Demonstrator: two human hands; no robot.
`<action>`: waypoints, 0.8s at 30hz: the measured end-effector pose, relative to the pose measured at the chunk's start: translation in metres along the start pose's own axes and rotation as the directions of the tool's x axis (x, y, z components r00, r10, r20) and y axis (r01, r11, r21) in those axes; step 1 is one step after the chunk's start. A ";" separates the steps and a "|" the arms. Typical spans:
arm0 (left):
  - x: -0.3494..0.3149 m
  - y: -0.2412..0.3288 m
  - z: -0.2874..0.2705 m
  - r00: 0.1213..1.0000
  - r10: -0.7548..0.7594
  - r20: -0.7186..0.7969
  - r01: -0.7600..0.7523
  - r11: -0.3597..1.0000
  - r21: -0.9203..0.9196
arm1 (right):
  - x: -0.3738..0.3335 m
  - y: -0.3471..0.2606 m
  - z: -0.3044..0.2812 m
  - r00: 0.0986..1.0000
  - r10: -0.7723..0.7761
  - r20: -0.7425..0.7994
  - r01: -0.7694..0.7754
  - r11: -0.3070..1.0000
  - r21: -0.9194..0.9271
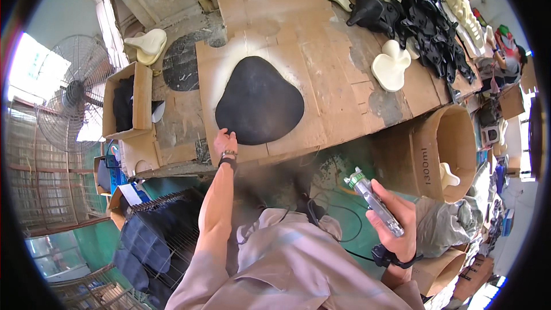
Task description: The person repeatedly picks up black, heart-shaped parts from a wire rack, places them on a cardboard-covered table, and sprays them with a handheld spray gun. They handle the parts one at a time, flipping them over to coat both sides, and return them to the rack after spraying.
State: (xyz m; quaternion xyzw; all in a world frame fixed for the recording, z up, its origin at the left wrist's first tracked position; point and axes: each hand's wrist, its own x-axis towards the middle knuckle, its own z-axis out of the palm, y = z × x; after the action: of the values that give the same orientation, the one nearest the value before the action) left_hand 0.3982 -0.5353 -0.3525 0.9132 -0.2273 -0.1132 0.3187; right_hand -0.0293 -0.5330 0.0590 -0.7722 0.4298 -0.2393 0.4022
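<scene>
Resting your left hand (224,140), fingers loosely spread, on the black saddle piece (259,100) risks smudging; your right hand (396,224) grips the spray gun (374,202). A stray burst could coat your fingers.

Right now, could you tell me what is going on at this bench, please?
A person stands at a cardboard-covered bench. The left hand rests at the lower left edge of a black, rounded saddle-shaped piece lying flat on the cardboard, ringed by pale overspray. The right hand holds a spray tool away from the bench. Black and cream pieces are piled at the far right.
</scene>
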 end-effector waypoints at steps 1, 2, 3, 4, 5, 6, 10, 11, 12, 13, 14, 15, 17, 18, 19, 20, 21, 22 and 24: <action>0.000 0.011 -0.001 1.000 -0.007 -0.007 0.008 0.997 0.076 | 0.002 0.000 0.000 0.999 -0.011 -0.040 0.012 1.000 0.003; -0.003 0.024 -0.006 0.998 -0.057 0.001 0.056 0.987 0.148 | 0.003 0.001 -0.002 0.998 -0.059 0.000 0.059 0.998 -0.010; -0.001 0.026 -0.006 0.999 -0.042 -0.002 0.042 0.984 0.171 | 0.001 0.000 -0.004 0.997 -0.001 0.076 -0.002 0.999 0.042; -0.003 0.026 -0.008 1.000 -0.030 -0.004 0.031 0.980 0.195 | 0.002 0.002 -0.003 0.996 -0.041 0.081 0.038 0.998 0.041; -0.003 0.027 -0.009 1.000 -0.019 -0.006 0.020 0.976 0.219 | 0.004 0.003 0.000 0.993 -0.081 0.087 0.078 0.996 0.039; 0.000 0.028 -0.011 1.000 -0.019 0.004 0.017 0.970 0.241 | 0.005 0.005 0.002 0.998 -0.055 0.028 0.054 0.998 0.040; 0.005 0.032 -0.013 1.000 0.023 0.013 -0.026 0.955 0.296 | 0.003 0.013 -0.007 0.999 -0.013 -0.036 0.013 1.000 -0.009; 0.007 0.029 -0.012 0.999 0.047 0.002 -0.045 0.951 0.307 | 0.001 0.016 -0.010 1.000 -0.021 -0.010 0.021 0.999 -0.029; 0.010 0.028 -0.010 0.997 0.071 -0.027 -0.064 0.976 0.209 | 0.000 0.015 -0.011 0.999 -0.008 -0.042 0.008 1.000 -0.011; 0.011 0.030 -0.007 0.994 0.097 -0.047 -0.091 0.990 0.106 | -0.001 0.018 -0.012 0.997 -0.005 -0.075 0.004 1.000 -0.015; 0.011 0.033 -0.002 0.991 0.119 -0.068 -0.119 0.993 0.004 | -0.002 0.024 -0.013 0.994 -0.001 -0.107 -0.001 1.000 -0.018; 0.013 0.037 0.005 0.991 -0.137 0.002 0.130 0.934 -0.334 | -0.003 0.029 -0.013 0.990 0.003 -0.140 -0.006 1.000 -0.022; 0.023 0.052 0.015 0.807 -0.477 0.347 0.538 0.354 -0.765 | -0.002 0.034 -0.010 0.988 0.017 -0.152 -0.023 0.999 -0.035; 0.043 0.026 0.022 0.739 -0.435 0.515 0.568 -0.010 -0.823 | -0.001 0.032 -0.011 0.992 0.008 -0.122 -0.010 1.000 -0.019; 0.055 0.026 0.023 0.709 -0.312 0.632 0.617 -0.160 -0.771 | 0.000 0.034 -0.010 0.995 0.013 -0.103 -0.014 1.000 -0.011; 0.063 0.028 0.026 0.685 -0.321 0.654 0.610 -0.238 -0.756 | 0.001 0.037 -0.009 0.996 -0.001 -0.088 0.002 1.000 0.009; 0.067 0.044 0.027 0.655 -0.321 0.684 0.608 -0.314 -0.729 | 0.001 0.039 -0.007 0.997 0.001 -0.076 0.001 1.000 0.025; 0.073 0.057 0.020 0.734 -0.130 0.667 0.602 -0.331 -0.727 | 0.002 0.041 -0.005 0.998 0.000 -0.062 0.003 0.999 0.042; 0.075 0.104 -0.002 0.800 0.061 0.597 0.586 -0.291 -0.756 | 0.002 0.048 -0.006 0.999 0.020 -0.034 -0.018 0.998 0.067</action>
State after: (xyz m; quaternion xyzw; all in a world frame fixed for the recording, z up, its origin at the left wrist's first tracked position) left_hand 0.4285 -0.6435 -0.2899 0.2936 0.1087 -0.5051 0.8043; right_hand -0.0555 -0.5515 0.0227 -0.7500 0.4358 -0.2631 0.4223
